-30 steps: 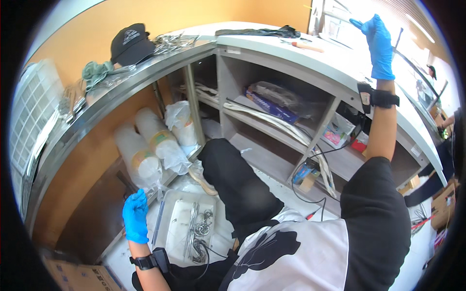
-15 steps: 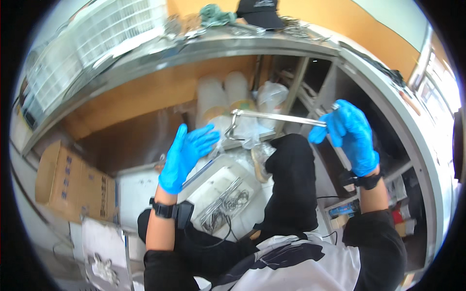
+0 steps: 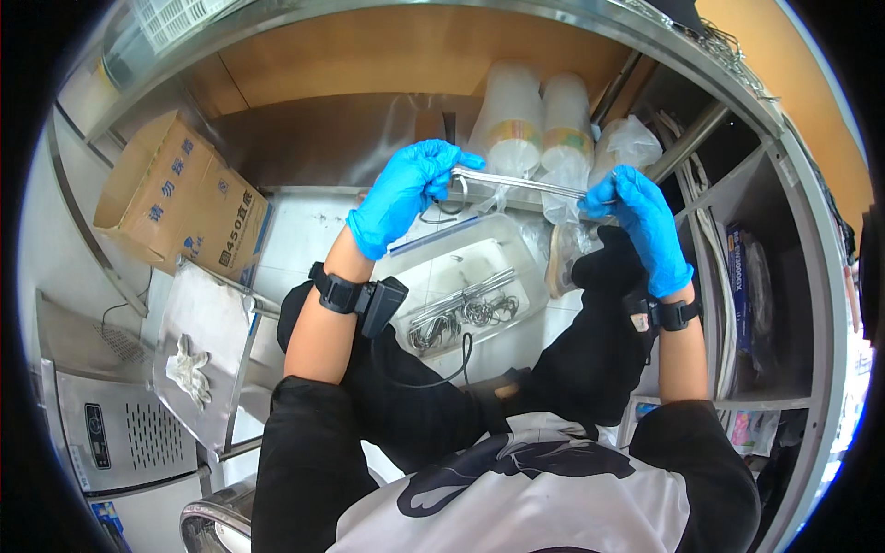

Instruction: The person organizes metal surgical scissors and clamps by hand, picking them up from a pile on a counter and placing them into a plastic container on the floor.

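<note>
A slim metal rod with a curved hook [image 3: 525, 183] spans the space between my two blue-gloved hands. My left hand [image 3: 401, 198] is closed at its hooked end, the fingertips pinching it. At the other end, my right hand [image 3: 648, 230] grips the rod between thumb and fingers. It may be more than one rod lying together; I cannot tell. Below, between my knees, a clear plastic tub [image 3: 533, 267] stands on the floor. Several straight rods and a tangle of metal hooks [image 3: 489, 311] lie in it.
A cardboard box [image 3: 184, 198] stands at the left, beside a metal stand [image 3: 207, 313] with a white glove [image 3: 189, 370] on it. Wrapped stacks of cups [image 3: 514, 120] are under the metal counter [image 3: 406, 11]. Open shelves [image 3: 770, 276] line the right.
My left hand has gone from open to closed on the hooked end of the rod. My right hand still holds its end. The view has tilted downward and shifted left.
</note>
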`<state>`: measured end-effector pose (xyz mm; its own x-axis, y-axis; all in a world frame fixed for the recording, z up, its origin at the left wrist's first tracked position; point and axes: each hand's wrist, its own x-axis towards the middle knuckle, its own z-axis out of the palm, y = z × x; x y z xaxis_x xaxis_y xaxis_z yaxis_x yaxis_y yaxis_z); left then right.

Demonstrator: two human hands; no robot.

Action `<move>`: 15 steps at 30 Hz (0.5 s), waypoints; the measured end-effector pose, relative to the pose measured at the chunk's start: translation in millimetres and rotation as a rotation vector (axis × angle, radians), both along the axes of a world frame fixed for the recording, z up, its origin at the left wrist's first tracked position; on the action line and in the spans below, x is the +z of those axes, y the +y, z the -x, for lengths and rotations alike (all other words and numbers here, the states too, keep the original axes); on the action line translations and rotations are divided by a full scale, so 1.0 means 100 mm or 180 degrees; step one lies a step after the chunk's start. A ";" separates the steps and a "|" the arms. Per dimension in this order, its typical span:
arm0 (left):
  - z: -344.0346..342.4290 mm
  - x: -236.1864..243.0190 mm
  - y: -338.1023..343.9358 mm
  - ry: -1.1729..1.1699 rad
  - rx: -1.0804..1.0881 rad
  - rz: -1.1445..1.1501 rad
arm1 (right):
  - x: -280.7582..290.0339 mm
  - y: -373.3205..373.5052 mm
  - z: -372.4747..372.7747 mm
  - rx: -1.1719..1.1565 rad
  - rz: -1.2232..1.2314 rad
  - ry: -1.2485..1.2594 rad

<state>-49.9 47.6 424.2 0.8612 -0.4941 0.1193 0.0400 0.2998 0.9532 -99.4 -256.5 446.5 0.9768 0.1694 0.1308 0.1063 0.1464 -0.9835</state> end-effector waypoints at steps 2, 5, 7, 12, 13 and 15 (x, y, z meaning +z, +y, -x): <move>-0.01 -0.02 -0.07 -0.0103 0.0040 0.0080 | 0.05 -0.12 -0.05 0.0090 0.1039 -0.0487; -0.01 -0.06 -0.05 -0.0086 -0.0013 0.0178 | 0.48 0.02 0.17 -0.1148 0.2506 -0.1776; -0.02 -0.13 -0.04 0.0068 0.0093 0.0110 | 0.99 0.18 0.54 -0.0840 0.2022 -0.2546; -0.18 -0.29 -0.16 0.0465 0.0315 -0.0363 | 1.31 -0.11 0.98 -0.0528 0.2049 -0.3113; -0.18 -0.30 -0.09 0.0448 0.0329 -0.0284 | 1.25 -0.13 0.99 -0.0455 0.1979 -0.3079; -0.26 -0.35 0.00 0.0341 0.0179 -0.0005 | 1.26 -0.23 1.12 -0.0406 0.1956 -0.3078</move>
<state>-24.1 47.7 389.4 0.8954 -0.4447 0.0243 0.1249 0.3031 0.9447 -211.3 -279.1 572.3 0.5279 0.3712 0.7639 0.8342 -0.3953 -0.3845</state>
